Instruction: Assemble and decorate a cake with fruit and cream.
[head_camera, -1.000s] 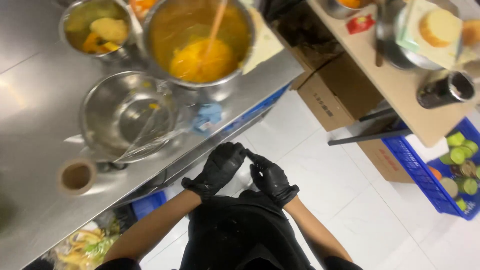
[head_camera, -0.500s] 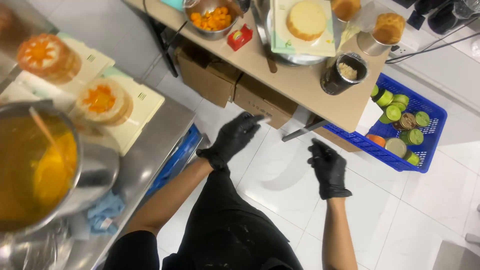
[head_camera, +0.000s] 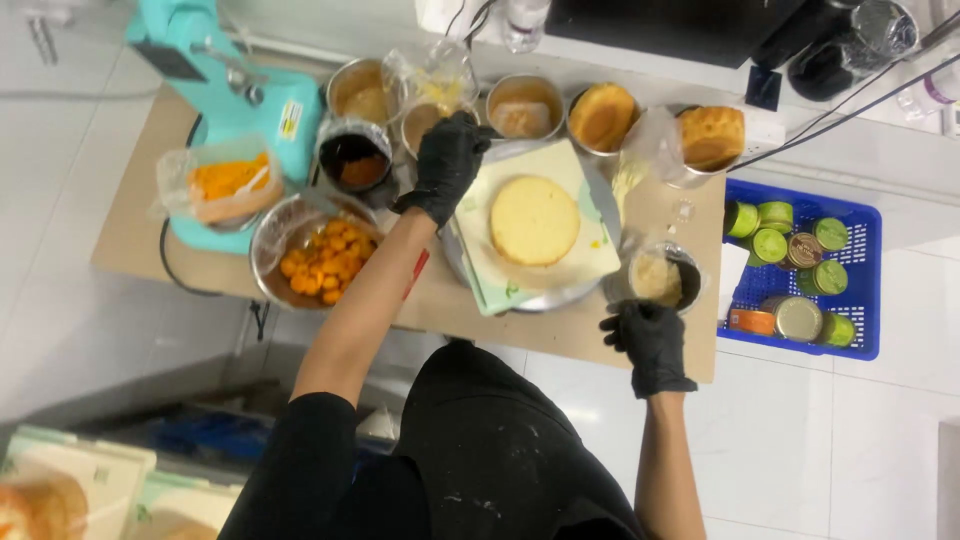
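On the brown worktop (head_camera: 560, 335), pale sponge cake round (head_camera: 534, 220) flat on its cream board, set on a turntable. Left hand (head_camera: 447, 162) curled over the board's far corner, right hand (head_camera: 650, 335) loosely closed just under the wrapped cup (head_camera: 660, 277), gripping nothing plainly. Judged: readying the cake; next needs steadying the board

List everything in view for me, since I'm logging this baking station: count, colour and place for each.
sponge cake: one, pale yellow, on a cream board on the turntable, table centre
stand mixer: one, turquoise, table's left end
bowl of orange pieces: one, steel, below the mixer
round tins: several, steel, along the table's back edge
dark pot: one, plastic-covered, near the table's front edge
crate: one, blue, holding green-lidded cans, on the floor
left hand: black glove, at the board's far corner
right hand: black glove, just below the dark pot
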